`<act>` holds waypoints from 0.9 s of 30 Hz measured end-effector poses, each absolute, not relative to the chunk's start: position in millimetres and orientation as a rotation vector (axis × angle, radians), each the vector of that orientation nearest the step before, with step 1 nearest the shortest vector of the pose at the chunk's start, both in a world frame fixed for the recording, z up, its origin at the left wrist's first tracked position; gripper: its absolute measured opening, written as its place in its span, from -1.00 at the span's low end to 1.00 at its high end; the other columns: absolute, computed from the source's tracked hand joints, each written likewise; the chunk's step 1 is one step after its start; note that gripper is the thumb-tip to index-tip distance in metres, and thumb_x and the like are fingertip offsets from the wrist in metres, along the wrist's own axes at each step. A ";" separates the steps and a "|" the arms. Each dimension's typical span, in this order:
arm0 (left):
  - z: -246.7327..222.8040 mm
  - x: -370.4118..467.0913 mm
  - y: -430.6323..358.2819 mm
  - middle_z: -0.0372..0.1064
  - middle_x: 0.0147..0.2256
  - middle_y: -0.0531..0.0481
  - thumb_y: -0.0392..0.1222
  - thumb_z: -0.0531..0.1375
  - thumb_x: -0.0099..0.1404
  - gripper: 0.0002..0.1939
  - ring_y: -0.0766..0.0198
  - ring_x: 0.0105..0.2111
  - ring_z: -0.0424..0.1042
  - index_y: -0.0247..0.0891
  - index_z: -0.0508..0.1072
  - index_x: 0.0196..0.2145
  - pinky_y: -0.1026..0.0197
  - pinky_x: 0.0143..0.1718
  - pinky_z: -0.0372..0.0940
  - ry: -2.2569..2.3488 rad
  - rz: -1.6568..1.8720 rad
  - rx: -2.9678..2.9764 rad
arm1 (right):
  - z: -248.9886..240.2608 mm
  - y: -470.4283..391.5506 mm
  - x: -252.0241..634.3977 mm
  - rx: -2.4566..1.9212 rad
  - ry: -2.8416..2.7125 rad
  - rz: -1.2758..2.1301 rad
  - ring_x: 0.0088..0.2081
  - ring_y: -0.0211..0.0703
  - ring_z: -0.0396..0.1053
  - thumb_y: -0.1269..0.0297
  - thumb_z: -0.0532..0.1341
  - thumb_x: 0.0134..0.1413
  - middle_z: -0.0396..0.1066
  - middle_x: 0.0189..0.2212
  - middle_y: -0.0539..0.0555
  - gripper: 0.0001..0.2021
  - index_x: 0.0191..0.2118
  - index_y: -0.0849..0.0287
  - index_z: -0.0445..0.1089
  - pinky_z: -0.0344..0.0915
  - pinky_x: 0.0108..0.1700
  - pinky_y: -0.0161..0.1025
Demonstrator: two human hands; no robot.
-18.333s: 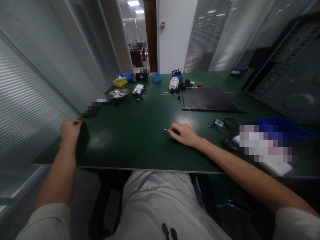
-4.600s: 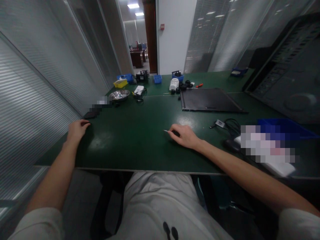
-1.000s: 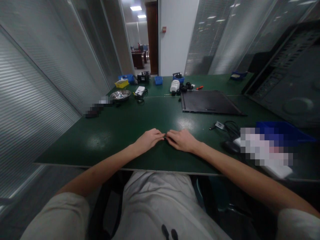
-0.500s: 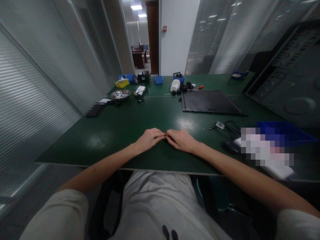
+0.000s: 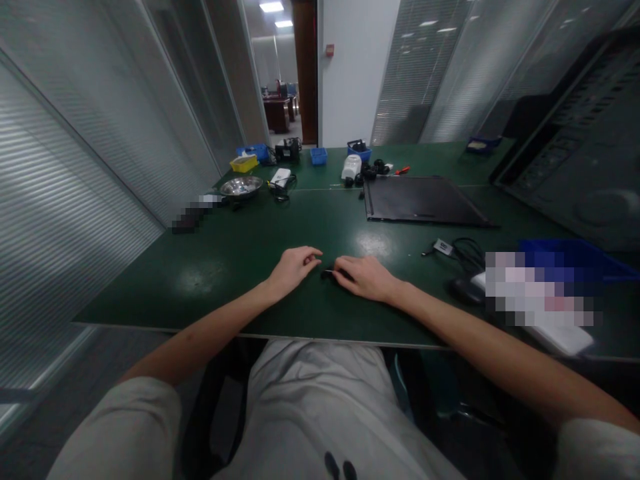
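Note:
My right hand (image 5: 364,277) is low over the green table (image 5: 250,253), its fingers pinched on a small dark piece (image 5: 327,273) with a thin light edge. Only the end pointing left sticks out; the fingers cover the rest, and its kind is too small to make out. Just left of it, my left hand (image 5: 295,270) is held with thumb and fingers bent but apart. A short gap separates that hand from the dark piece.
A flat black panel (image 5: 425,200) lies beyond my right hand. To the right are a cable with a white tag (image 5: 443,247), a dark mouse (image 5: 466,291) and a blue tray (image 5: 575,257). A metal bowl (image 5: 241,188) and blue bins (image 5: 319,157) stand farther back.
My left hand has come away from the right hand, moving slightly left and up, with its fingers spreading. The small dark piece now shows at the right fingertips.

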State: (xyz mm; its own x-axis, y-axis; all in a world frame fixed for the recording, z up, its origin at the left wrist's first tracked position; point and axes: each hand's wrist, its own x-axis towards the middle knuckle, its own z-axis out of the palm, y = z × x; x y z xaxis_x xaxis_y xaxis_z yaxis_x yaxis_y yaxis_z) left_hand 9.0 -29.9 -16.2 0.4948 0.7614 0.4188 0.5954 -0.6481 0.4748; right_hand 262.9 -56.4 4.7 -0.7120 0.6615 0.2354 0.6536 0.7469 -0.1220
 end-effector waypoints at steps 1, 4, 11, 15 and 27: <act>-16.2 9.0 -30.1 0.53 -0.19 -0.11 -0.21 0.24 0.47 -0.79 0.18 -0.20 0.50 -0.28 0.60 -0.01 0.14 -0.08 0.38 1.143 0.867 2.527 | 4.9 -56.4 263.0 -1.030 -2.684 0.052 -0.38 -0.20 0.38 0.12 0.00 0.50 0.51 -0.21 0.09 -0.73 -0.09 0.13 0.37 -0.01 -0.34 -0.23; -12.7 11.2 -34.6 0.48 -0.12 -0.16 -0.25 0.14 0.52 -0.75 0.14 -0.09 0.47 -0.27 0.60 0.00 0.11 -0.02 0.38 1.070 0.750 2.719 | 5.2 -56.3 263.2 -1.026 -2.685 0.072 -0.37 -0.19 0.39 0.12 0.01 0.49 0.52 -0.20 0.09 -0.73 -0.07 0.13 0.37 0.01 -0.33 -0.23; -3.5 14.7 -47.0 0.45 -0.04 -0.21 -0.29 0.05 0.54 -0.64 0.08 -0.04 0.40 -0.26 0.53 0.15 0.02 0.01 0.36 0.958 0.640 2.855 | 5.3 -54.8 266.9 -1.006 -2.659 0.079 -0.37 -0.18 0.39 0.12 0.02 0.48 0.52 -0.22 0.10 -0.73 -0.07 0.14 0.39 0.04 -0.33 -0.23; 0.0 14.2 -52.9 0.45 0.02 -0.22 -0.31 0.03 0.53 -0.62 0.04 0.01 0.39 -0.25 0.49 0.18 -0.03 0.06 0.33 0.993 0.722 2.788 | 8.6 -52.2 272.2 -1.026 -2.595 0.103 -0.39 -0.18 0.38 0.11 0.04 0.46 0.52 -0.24 0.07 -0.75 -0.10 0.11 0.40 0.05 -0.33 -0.23; -6.4 25.5 -50.2 0.52 -0.09 -0.16 -0.11 0.19 0.50 -0.78 0.06 -0.05 0.44 -0.28 0.54 -0.04 0.00 0.04 0.34 1.056 0.736 2.682 | 10.9 -46.7 279.5 -1.011 -2.425 0.152 -0.35 -0.18 0.38 0.13 0.09 0.44 0.51 -0.29 0.07 -0.77 -0.16 0.14 0.39 0.10 -0.28 -0.24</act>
State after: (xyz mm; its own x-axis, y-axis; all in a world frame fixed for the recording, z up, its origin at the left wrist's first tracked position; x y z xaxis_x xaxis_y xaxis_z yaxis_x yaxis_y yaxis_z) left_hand 25.5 -50.2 -6.4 0.6278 0.6769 0.3843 0.5947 -0.7356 0.3242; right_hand 279.5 -46.7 10.9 -0.5964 0.6909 0.4086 0.6346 0.7176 -0.2870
